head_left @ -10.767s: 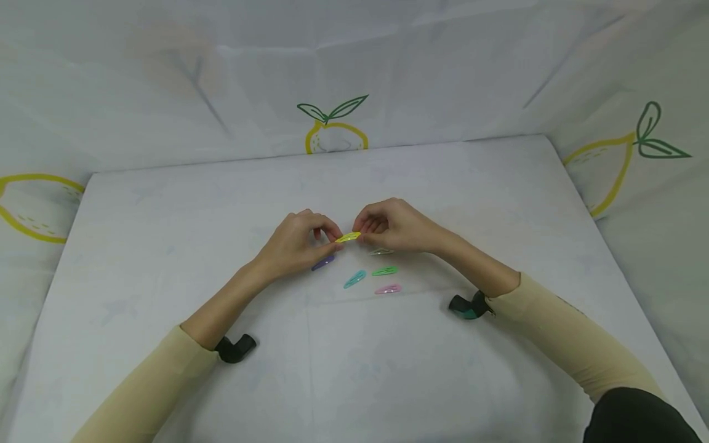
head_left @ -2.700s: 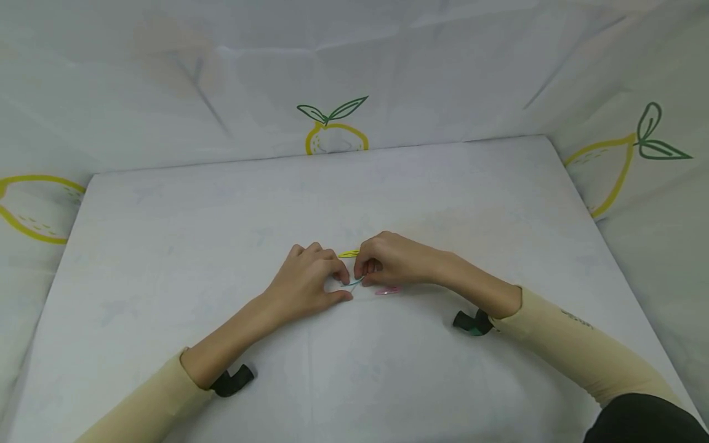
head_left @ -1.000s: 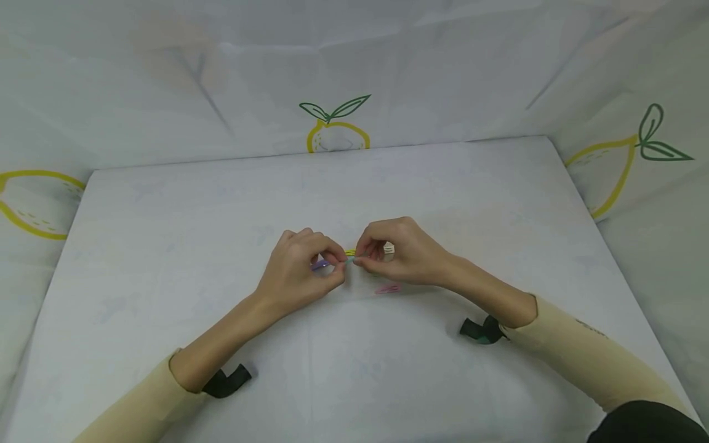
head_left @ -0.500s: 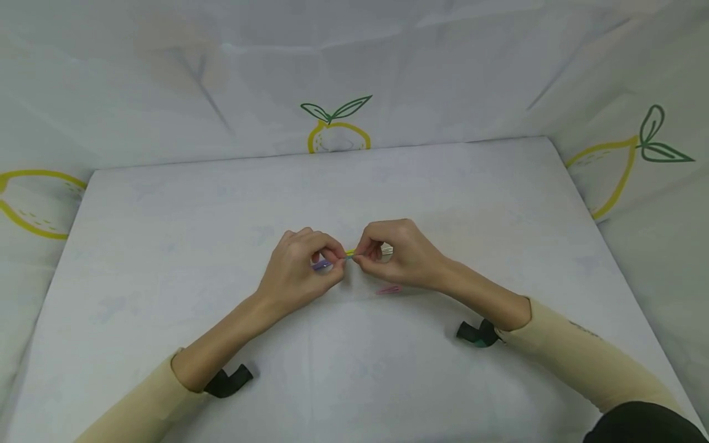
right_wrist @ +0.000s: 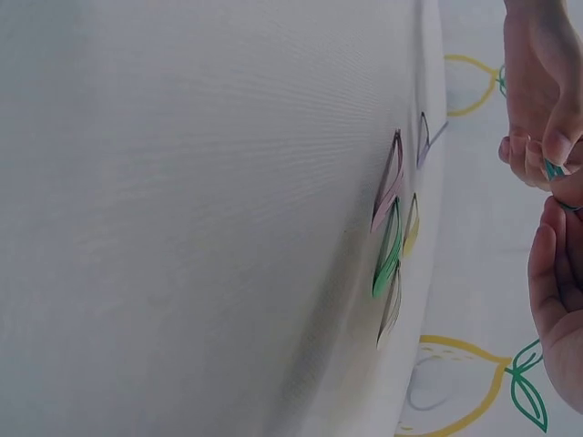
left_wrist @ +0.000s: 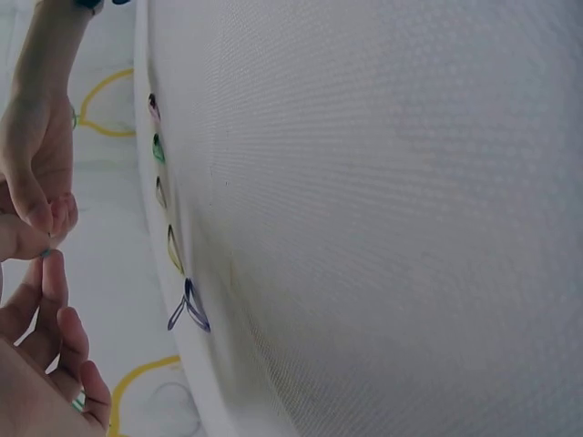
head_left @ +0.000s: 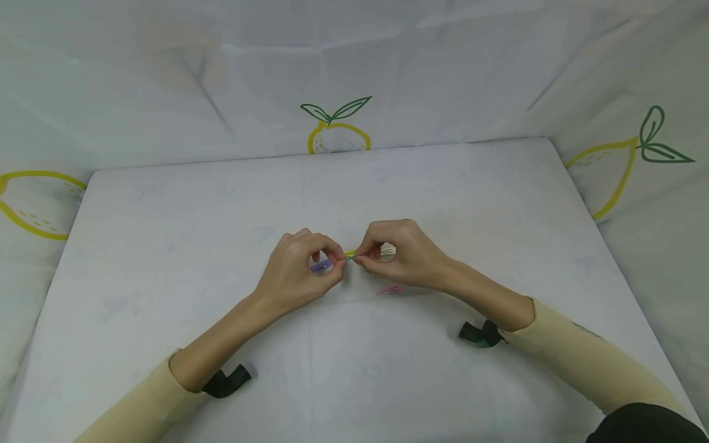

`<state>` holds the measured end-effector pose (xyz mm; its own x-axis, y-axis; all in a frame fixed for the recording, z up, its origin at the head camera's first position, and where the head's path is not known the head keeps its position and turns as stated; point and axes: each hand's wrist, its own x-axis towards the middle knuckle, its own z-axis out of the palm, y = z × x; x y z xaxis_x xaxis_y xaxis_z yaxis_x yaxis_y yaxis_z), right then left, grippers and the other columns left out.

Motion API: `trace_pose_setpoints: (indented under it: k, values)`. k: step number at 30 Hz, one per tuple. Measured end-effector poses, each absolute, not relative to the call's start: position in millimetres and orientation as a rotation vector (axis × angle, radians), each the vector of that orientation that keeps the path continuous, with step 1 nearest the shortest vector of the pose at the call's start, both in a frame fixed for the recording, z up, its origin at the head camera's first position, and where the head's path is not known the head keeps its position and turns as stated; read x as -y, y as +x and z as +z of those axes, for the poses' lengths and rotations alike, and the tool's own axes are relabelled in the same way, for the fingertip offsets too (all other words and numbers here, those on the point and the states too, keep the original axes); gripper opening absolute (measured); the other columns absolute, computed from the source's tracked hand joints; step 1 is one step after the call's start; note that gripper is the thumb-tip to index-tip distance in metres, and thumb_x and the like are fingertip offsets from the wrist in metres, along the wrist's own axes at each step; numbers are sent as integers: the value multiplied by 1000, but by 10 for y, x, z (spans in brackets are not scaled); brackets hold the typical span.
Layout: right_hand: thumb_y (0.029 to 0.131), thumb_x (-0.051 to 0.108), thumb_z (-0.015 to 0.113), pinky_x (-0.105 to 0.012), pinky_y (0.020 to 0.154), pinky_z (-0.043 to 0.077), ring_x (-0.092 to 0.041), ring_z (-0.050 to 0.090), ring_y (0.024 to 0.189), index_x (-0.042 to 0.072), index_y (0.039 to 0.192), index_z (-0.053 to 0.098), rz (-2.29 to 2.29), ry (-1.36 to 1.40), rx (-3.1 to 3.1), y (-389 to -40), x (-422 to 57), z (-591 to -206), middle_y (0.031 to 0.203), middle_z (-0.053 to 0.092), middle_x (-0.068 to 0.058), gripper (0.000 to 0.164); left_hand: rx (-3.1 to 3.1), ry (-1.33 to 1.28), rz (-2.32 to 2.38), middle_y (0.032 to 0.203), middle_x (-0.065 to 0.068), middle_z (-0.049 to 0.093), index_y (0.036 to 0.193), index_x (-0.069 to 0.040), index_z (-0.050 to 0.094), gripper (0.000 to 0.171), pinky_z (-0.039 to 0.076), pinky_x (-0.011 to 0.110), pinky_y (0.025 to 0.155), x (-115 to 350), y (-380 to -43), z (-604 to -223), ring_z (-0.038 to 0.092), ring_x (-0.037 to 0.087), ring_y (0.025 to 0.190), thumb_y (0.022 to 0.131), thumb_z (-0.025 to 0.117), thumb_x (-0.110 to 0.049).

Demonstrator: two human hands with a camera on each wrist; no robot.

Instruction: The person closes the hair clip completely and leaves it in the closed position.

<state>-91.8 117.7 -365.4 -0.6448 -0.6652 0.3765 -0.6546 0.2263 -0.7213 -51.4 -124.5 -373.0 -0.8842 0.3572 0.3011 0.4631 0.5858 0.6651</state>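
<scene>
A teal snap hair clip (head_left: 349, 258) is held between both hands, above the table, most of it hidden by the fingertips. My left hand (head_left: 301, 261) pinches one end between thumb and index finger. The other end is pinched by my right hand (head_left: 407, 252). In the right wrist view, a teal strip of the hair clip (right_wrist: 553, 169) shows at the meeting fingertips. Behind the hands lie a yellow hair clip (head_left: 350, 252) and a whitish one (head_left: 389, 251). A purple hair clip (left_wrist: 189, 308) rests beneath the left hand, its two parts splayed.
A pink hair clip (head_left: 390, 290) lies nearer the person. The green hair clip (right_wrist: 389, 255) sits between the pink and whitish ones, mostly covered by the right hand in the head view. The white table (head_left: 332, 357) meets lemon-printed cloth walls at its back and sides.
Earlier both hands held the yellow clip, which now lies on the table. The teal clip was then taken from the table and raised. Over the last second the hands have barely moved.
</scene>
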Motion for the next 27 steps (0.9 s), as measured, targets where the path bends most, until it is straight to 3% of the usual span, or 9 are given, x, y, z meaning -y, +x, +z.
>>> trace_pose_setpoints:
  k: [12,21,27]
  values:
    - [88,-3,86,-33,69,61,-6,71,78,10,91,82,-1445,-1381,-2412,-926,-1231,-3656,89,81,3,13,2748,-660,-1395,80,-7,77,90,-16,81,4,39,31,77,1273,-526,-3738,61,24,76,90,78,-16]
    - [85,-4,88,-20,78,61,-12,79,85,8,94,85,-1475,-1377,-2356,-937,-1270,-3665,93,84,-2,16,2803,-665,-1519,82,-7,77,91,-16,81,4,39,26,70,1297,-535,-3742,59,25,78,92,78,-18]
    - [83,-6,89,-20,80,62,-16,80,87,8,94,86,-1506,-1349,-2321,-922,-1282,-3673,94,85,-3,18,2836,-660,-1547,82,-8,75,92,-16,81,4,40,24,71,1295,-526,-3720,58,22,78,92,78,-19]
